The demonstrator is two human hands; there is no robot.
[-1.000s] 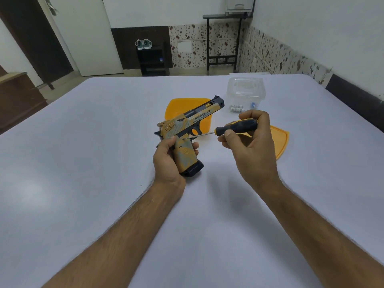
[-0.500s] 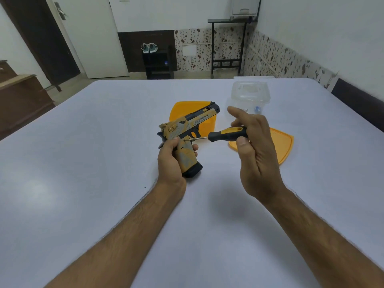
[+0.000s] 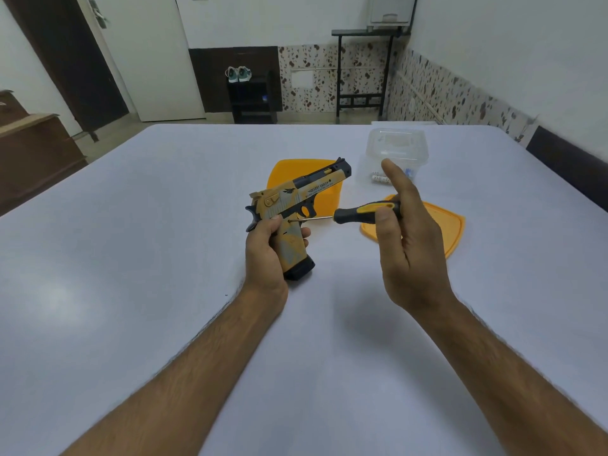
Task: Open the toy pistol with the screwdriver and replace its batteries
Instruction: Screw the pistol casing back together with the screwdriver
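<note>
The left hand (image 3: 266,255) grips the toy pistol (image 3: 296,209); the right hand (image 3: 408,245) pinches the screwdriver (image 3: 365,212) against it. Behind the pistol, a clear tub (image 3: 398,143) holds small batteries (image 3: 378,177).

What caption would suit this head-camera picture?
Left hand grips a toy pistol while the right hand sets a screwdriver to its grip.

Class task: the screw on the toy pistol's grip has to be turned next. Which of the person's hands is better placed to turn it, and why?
The right hand. It already holds the screwdriver, whose tip sits at the side of the toy pistol just above the grip. The left hand is wrapped around the grip, steadying it.
</note>
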